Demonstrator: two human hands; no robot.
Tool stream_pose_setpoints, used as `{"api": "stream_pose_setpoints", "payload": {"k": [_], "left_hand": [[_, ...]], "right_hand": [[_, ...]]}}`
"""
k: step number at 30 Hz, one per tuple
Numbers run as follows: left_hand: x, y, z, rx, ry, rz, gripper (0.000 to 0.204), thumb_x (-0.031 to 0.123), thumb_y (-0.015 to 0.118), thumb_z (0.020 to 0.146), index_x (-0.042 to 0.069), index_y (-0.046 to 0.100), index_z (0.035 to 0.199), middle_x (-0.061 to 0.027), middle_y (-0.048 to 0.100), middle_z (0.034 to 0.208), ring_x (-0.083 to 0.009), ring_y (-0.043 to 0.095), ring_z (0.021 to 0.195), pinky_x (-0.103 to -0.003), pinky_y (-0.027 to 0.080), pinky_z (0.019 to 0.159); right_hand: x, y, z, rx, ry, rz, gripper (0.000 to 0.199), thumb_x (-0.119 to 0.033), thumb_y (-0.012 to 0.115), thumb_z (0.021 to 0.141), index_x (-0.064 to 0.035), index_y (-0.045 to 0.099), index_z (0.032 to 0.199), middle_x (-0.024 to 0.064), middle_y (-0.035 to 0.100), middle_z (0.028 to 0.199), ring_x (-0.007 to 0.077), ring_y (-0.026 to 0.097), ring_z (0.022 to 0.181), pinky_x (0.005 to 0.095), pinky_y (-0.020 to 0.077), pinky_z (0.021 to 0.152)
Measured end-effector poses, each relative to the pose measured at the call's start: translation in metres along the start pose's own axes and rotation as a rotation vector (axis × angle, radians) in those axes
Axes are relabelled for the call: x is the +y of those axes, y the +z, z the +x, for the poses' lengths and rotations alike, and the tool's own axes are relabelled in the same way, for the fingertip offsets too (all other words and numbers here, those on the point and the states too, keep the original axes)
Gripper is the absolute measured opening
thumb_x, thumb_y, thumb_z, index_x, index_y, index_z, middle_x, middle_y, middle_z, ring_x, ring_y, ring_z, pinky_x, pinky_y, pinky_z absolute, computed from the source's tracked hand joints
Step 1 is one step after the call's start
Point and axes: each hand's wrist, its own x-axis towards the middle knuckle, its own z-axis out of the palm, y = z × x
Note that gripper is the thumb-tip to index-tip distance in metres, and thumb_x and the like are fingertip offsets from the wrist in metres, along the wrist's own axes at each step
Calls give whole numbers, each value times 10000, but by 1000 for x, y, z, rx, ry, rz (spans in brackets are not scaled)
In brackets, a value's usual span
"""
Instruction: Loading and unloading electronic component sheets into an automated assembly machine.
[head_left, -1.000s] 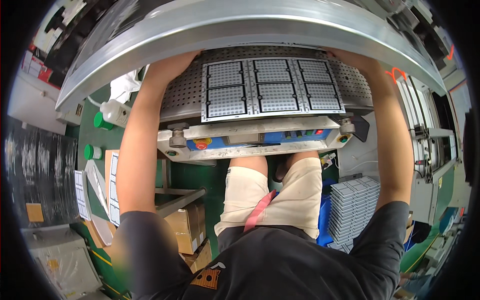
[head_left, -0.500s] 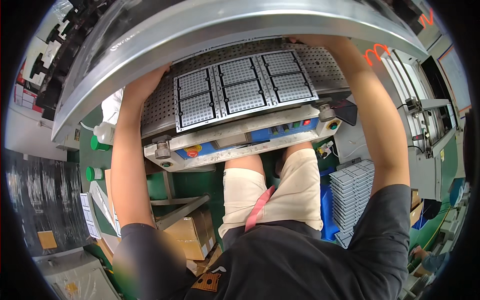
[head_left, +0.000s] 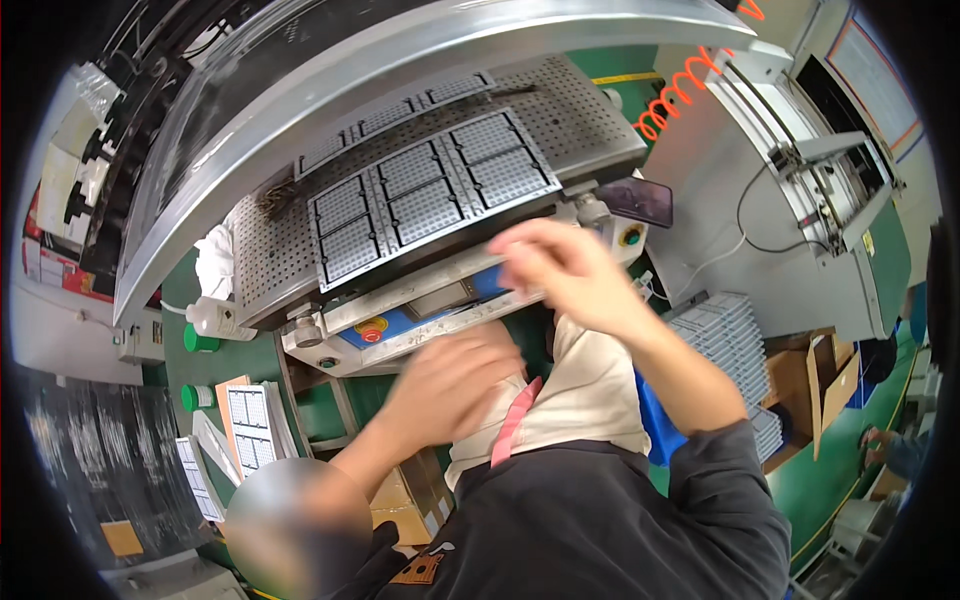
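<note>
My right hand [head_left: 565, 265], grip open and empty, is nearer the grey gridded panel sheet [head_left: 430, 190], which lies at eleven o'clock, long axis eight-to-two; my left hand [head_left: 450, 380] is blurred, so I cannot tell its grip.

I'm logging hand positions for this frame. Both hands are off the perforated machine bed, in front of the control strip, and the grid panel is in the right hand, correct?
Not quite. The head view shows the grid panel lying on the perforated machine bed, in neither hand. The left hand and right hand are indeed off the bed, blurred, in front of the control strip.
</note>
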Motion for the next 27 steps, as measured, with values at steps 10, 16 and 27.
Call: {"api": "stream_pose_setpoints", "payload": {"k": [10,16,27], "left_hand": [[-82,254,134,-249,334,766,690,296,489,896,31,277,1497,-129,268,1573,-253,243,1461,-484,179,1180],[-116,249,152,-275,247,479,705,293,480,916,3,218,1503,-115,259,1562,-231,239,1445,-449,168,1175],[-56,127,52,-311,-308,-1791,503,320,400,1036,-56,456,1365,-161,602,1247,-202,601,1124,-311,476,953]], "right_hand": [[23,34,32,155,-1,457,307,-220,528,1007,73,608,1052,148,706,952,188,694,819,273,546,690],[21,10,-45,138,4,434,261,-161,501,1012,75,608,1044,153,701,919,193,689,775,287,555,685],[57,-87,-204,252,112,465,263,-174,541,990,78,618,988,149,686,813,173,662,638,265,540,571]]}}
